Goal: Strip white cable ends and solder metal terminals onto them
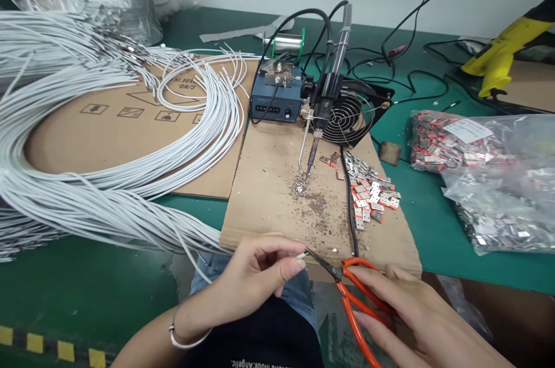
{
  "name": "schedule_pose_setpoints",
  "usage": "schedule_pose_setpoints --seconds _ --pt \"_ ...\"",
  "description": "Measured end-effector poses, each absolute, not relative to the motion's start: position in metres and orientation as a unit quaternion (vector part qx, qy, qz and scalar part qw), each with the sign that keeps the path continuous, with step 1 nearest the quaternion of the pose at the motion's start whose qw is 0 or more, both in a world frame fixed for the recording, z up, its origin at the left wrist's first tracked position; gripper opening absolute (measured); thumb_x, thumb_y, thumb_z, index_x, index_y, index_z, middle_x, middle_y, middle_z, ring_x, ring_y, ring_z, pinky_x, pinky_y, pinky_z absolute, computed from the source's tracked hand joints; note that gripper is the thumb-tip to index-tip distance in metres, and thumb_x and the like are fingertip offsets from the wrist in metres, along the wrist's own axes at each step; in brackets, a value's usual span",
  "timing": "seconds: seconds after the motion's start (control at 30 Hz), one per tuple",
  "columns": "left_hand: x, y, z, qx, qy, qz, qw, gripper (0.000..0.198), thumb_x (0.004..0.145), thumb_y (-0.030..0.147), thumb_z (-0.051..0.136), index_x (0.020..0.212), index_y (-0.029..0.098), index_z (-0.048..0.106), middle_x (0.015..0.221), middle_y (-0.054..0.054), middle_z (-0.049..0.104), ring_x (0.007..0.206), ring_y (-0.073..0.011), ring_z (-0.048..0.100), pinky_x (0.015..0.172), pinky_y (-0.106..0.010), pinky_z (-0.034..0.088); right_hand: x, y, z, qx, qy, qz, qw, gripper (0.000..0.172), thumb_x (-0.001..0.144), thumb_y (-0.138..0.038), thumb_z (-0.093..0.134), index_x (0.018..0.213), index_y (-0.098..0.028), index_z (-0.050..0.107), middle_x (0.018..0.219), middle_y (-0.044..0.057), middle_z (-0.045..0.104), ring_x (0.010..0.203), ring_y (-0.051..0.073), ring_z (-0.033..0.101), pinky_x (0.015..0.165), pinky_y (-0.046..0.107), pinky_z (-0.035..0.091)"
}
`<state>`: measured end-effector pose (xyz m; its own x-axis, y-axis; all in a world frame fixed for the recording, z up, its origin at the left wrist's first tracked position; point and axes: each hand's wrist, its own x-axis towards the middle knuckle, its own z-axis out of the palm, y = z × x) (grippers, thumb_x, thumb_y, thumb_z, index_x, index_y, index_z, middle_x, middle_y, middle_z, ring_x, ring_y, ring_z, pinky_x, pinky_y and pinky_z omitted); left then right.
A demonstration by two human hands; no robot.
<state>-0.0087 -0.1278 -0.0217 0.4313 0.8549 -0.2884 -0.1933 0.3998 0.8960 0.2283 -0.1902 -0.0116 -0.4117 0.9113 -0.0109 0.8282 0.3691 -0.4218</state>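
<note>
My left hand point(264, 269) pinches the end of a white cable point(301, 254) near the board's front edge. Orange-handled scissors point(336, 271) are in my right hand point(403, 304), with fingers through and around the handles. The blade tips touch or nearly touch the thin wires at the cable end. Beyond the hands stands a soldering iron point(323, 113), its tip pointing down at solder bits on the wooden board point(264, 183). Metal connectors with orange parts point(368, 197) lie in a pile on the board's right side.
Bundled white cables point(203, 165) curve over cardboard point(108, 136) at left. Behind the board are a blue soldering unit point(276, 103), a solder spool point(284, 43) and a round fan point(347, 119). Bags of connectors point(455, 142) and a yellow tool point(498, 61) are at right. A black cord point(350, 212) crosses the board.
</note>
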Motion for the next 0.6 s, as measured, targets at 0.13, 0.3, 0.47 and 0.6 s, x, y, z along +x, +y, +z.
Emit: schedule_pose_setpoints --seconds 0.13,0.3,0.47,0.6 --pt "-0.0089 -0.1270 -0.0212 0.419 0.393 0.355 0.738 0.017 0.073 0.030 0.069 0.082 0.015 0.070 0.058 0.006 0.047 0.038 -0.0028 0.041 0.035 -0.017 0.028 0.2302 -0.1917 -0.0149 -0.534 -0.818 0.188 0.098 0.045 0.087 -0.033 0.048 0.132 -0.031 0.045 0.115 0.008 0.065 0.104 0.029 0.062 0.080 0.042 0.056" --pt "-0.0090 -0.1273 -0.0218 0.413 0.375 0.365 0.745 0.011 0.074 0.022 0.068 0.081 0.015 0.071 0.057 0.006 0.048 0.037 -0.0019 0.042 0.035 -0.015 0.027 0.2302 -0.1918 -0.0141 -0.533 -0.814 0.213 0.092 0.045 0.088 -0.032 0.047 0.133 -0.032 0.043 0.119 0.007 0.063 0.107 0.027 0.061 0.082 0.037 0.056" --pt "-0.0083 -0.1269 -0.0214 0.421 0.374 0.365 0.741 0.008 0.075 0.017 0.066 0.080 0.015 0.072 0.056 0.006 0.047 0.037 -0.0013 0.042 0.036 -0.015 0.027 0.2302 -0.1930 -0.0147 -0.549 -0.796 0.233 0.099 0.045 0.088 -0.033 0.049 0.133 -0.034 0.043 0.122 0.004 0.062 0.109 0.026 0.060 0.083 0.035 0.056" --pt "-0.0073 -0.1245 -0.0187 0.426 0.373 0.357 0.743 0.011 0.076 0.018 0.066 0.083 0.015 0.073 0.059 0.005 0.049 0.038 -0.0011 0.042 0.036 -0.015 0.028 0.2312 -0.1954 -0.0192 -0.557 -0.785 0.241 0.123 0.042 0.089 -0.033 0.048 0.131 -0.033 0.045 0.119 0.005 0.064 0.104 0.023 0.063 0.080 0.030 0.056"
